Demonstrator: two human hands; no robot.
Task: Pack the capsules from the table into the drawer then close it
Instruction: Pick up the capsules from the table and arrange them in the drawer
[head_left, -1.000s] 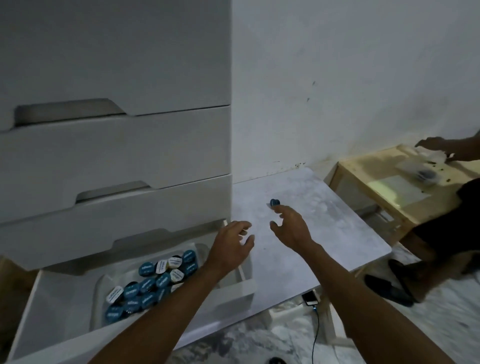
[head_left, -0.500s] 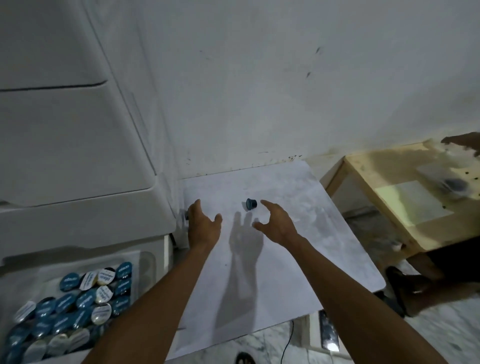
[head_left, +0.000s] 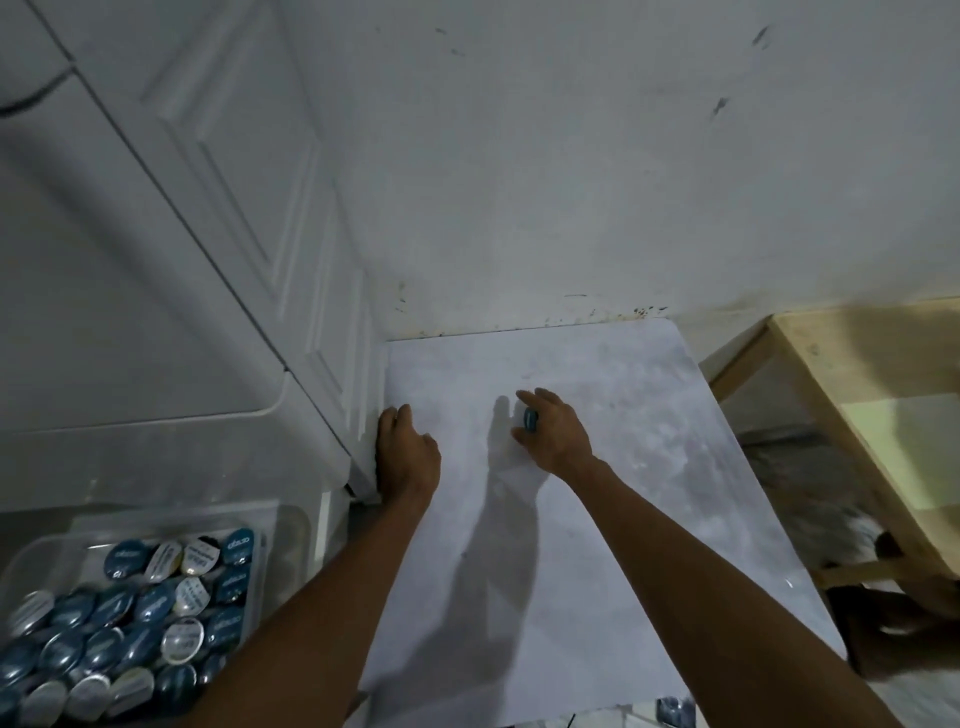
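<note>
A single blue capsule (head_left: 530, 419) sits on the white table (head_left: 597, 519), pinched between the thumb and fingers of my right hand (head_left: 553, 434). My left hand (head_left: 405, 454) rests flat against the corner of the white drawer cabinet (head_left: 322, 364), fingers straight, holding nothing. At the lower left the open drawer (head_left: 291, 525) holds a clear bin filled with several blue and silver capsules (head_left: 135, 613).
A white wall (head_left: 571, 156) stands behind the table. A pale wooden side table (head_left: 883, 415) is at the right, with dark objects on the floor below it. A phone with a cable lies under the table's front edge.
My right hand moved forward and closed its fingers round the blue capsule. My left hand shifted slightly to rest on the cabinet corner. The view tilted further right and down.
</note>
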